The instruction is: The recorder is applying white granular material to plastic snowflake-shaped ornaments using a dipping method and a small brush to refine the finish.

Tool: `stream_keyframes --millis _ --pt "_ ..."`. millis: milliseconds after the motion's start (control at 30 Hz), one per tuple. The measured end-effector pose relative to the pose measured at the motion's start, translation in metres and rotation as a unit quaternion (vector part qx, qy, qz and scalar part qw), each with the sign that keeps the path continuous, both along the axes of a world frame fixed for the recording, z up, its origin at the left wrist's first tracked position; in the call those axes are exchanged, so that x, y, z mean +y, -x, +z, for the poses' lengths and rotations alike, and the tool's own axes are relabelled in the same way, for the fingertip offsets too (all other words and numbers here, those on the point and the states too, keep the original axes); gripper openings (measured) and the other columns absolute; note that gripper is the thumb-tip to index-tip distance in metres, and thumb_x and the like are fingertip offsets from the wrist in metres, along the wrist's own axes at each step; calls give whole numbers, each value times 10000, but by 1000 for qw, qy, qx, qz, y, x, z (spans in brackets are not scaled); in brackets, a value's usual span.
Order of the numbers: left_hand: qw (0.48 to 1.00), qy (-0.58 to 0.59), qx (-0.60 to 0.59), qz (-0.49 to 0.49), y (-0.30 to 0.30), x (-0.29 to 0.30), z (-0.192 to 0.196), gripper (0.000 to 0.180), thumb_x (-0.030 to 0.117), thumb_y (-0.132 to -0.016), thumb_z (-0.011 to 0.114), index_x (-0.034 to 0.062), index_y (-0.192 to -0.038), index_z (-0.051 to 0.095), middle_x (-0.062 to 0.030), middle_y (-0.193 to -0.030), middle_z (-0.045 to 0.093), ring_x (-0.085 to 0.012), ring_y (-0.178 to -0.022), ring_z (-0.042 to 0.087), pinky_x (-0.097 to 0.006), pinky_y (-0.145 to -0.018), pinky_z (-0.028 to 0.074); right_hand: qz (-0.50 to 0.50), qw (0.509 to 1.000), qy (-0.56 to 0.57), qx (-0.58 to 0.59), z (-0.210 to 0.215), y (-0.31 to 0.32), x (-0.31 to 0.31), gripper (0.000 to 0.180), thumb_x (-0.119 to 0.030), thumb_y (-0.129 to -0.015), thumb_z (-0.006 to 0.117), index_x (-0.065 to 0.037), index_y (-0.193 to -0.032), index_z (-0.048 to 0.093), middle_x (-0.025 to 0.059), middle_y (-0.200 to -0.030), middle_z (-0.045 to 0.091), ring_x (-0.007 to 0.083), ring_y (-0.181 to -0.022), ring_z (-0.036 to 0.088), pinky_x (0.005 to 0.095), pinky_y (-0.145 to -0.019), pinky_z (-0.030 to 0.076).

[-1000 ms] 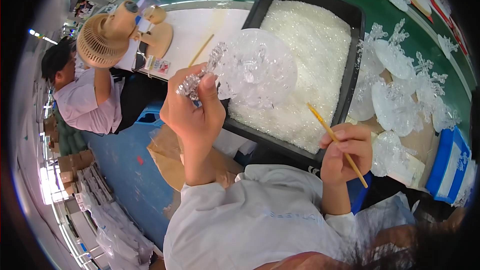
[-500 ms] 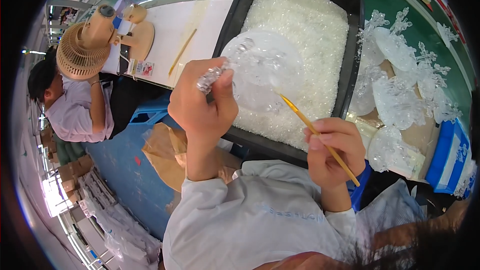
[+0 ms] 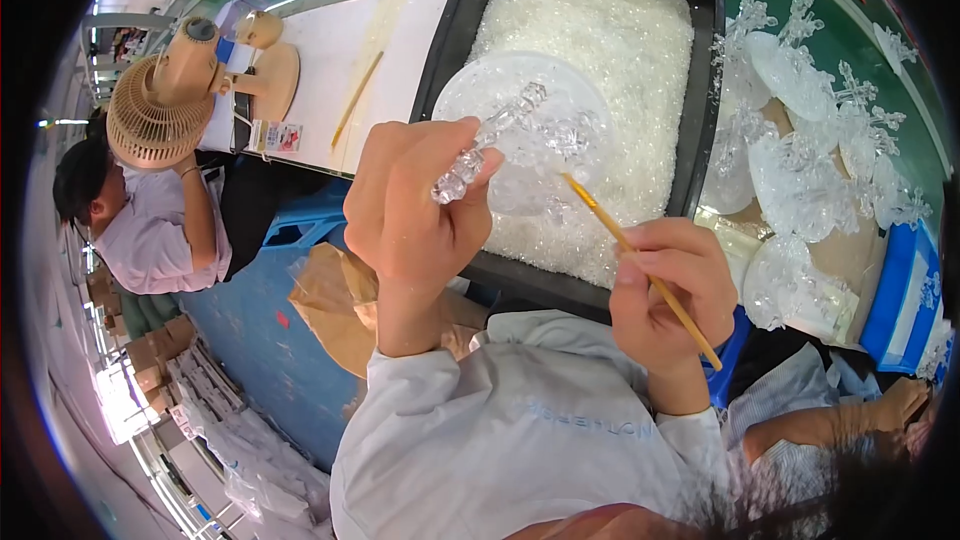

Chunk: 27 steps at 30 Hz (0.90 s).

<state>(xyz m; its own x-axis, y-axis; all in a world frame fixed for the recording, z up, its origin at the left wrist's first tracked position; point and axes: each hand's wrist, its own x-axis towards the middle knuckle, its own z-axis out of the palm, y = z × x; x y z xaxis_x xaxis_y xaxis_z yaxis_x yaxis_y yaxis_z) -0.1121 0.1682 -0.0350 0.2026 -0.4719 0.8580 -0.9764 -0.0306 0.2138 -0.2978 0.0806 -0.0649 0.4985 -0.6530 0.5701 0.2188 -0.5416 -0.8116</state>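
Pinched in my left hand (image 3: 412, 210) is the beaded stem of a clear plastic ornament with a round, frosted disc (image 3: 468, 90). The ornament hangs over a black tray (image 3: 708, 70) filled with glittering white granules (image 3: 640, 130). My right hand (image 3: 672, 285) grips a thin paintbrush (image 3: 607, 225) with a yellow handle. Its tip points up and left, close to the clear clustered parts on the disc; whether it touches them I cannot tell.
Several similar clear ornaments (image 3: 795, 180) lie piled right of the tray, beside a blue bin (image 3: 893, 300). On the left, a beige fan (image 3: 160, 105) and another thin yellow stick (image 3: 357, 100) rest on a white surface. A person (image 3: 150, 230) sits at the far left.
The ornament has tilted in my left hand, so its beaded stem shows more plainly across the disc. My left hand has shifted slightly right; the brush stays near the disc.
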Motion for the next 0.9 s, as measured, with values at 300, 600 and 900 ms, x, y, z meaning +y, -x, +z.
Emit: stream_keyframes --millis 300,600,900 --pt "1000 -1 12 -11 0 1 -2 283 -42 -700 762 17 -952 648 -103 -791 674 -228 -624 606 -268 -540 470 30 999 -17 -3 0 0 0 261 125 -640 675 11 -873 647 182 -887 678 236 -695 662 288 -602 540" --pt "1000 -18 18 -7 4 -1 -2 271 -32 -705 777 30 -938 653 -93 -796 677 -223 -614 598 -263 -527 465 30 998 58 -2 -2 -3 -4 250 156 -735 629 1 -931 619 191 -933 679 269 -767 682 294 -637 545" --pt "999 -26 0 -18 4 0 -3 231 11 -749 784 -37 -928 647 -125 -768 666 -240 -583 578 -277 -500 441 -19 996 69 -44 0 1 -1 210 134 -689 596 -3 -847 610 176 -908 662 266 -707 682 296 -624 551"
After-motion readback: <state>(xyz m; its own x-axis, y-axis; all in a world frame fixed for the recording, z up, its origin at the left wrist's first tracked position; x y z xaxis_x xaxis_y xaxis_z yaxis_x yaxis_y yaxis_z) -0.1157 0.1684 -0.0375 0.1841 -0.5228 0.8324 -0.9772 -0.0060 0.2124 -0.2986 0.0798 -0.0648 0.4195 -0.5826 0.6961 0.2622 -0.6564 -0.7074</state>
